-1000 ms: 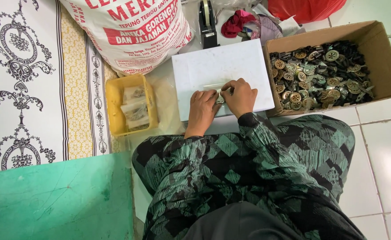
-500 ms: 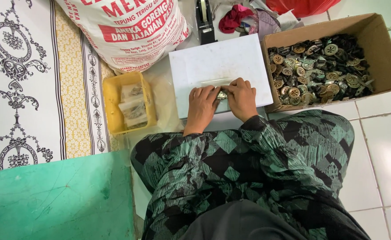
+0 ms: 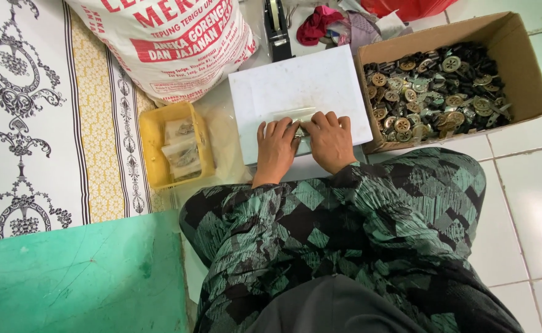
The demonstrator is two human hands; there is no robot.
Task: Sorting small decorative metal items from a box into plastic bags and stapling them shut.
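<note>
Green painted board (image 3: 73,277) is filling the lower left corner as we are looking down from our own head, with a black-and-white patterned mat (image 3: 24,111) lying above it. Moving right, a yellow plastic tray (image 3: 154,132) is sitting on the floor just beside our knee, holding a few small clear bags, kept close, we judge, so filled packets can be dropped in without stretching. Behind it a big white printed sack (image 3: 172,43) is leaning toward the work. At centre a white board (image 3: 308,86) is serving as our bench, laid flat on the floor ahead of our crossed legs in green-and-black patterned cloth (image 3: 357,234). Our left hand (image 3: 276,148) and right hand (image 3: 329,140) are resting on its near edge, almost touching each other, and between them we are pinching a small clear plastic packet (image 3: 297,125) flat against the board. Each grip is narrow, fingers curled down and pressing on the packet; what is inside it is too small for us to tell. A black tape dispenser (image 3: 277,31) is standing just beyond the board, with crumpled red cloth (image 3: 317,24) near it. On the right an open cardboard box (image 3: 529,68) is butting against the board's edge, heaped with small round metal and black plastic parts (image 3: 437,92), placed, it seems, within easy reach of the right hand. White floor tiles (image 3: 529,203) are stretching away past it.
</note>
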